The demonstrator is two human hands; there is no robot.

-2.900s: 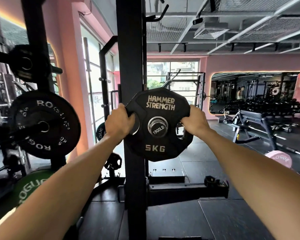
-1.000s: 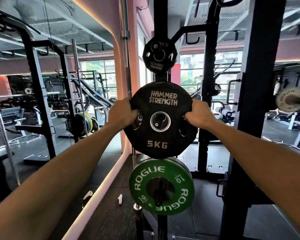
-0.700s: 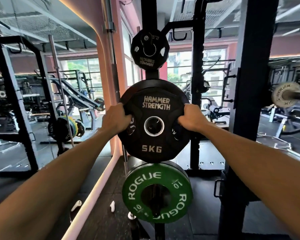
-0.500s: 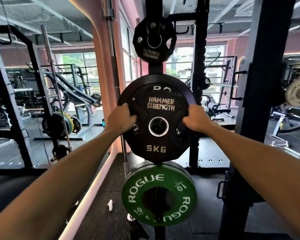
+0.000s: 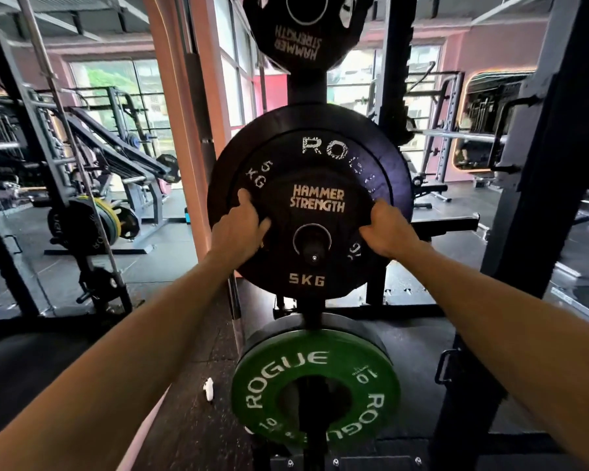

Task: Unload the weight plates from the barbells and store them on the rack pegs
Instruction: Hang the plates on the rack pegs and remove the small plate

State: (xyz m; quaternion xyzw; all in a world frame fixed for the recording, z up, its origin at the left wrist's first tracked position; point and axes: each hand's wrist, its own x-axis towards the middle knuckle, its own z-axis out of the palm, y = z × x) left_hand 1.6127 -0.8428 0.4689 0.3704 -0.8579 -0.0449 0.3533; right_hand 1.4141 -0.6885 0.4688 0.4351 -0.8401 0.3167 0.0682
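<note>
I grip the 5 kg plate (image 5: 315, 232) by both side cutouts, left hand (image 5: 240, 229) and right hand (image 5: 386, 232) fingers curled round it, seating it on the rack peg (image 5: 313, 250) against the larger black plate (image 5: 320, 144).

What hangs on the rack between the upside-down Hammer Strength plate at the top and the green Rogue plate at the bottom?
In the head view, a black Rogue plate hangs there with the 5 kg Hammer Strength plate in front of it, held by the left hand and right hand.
</note>
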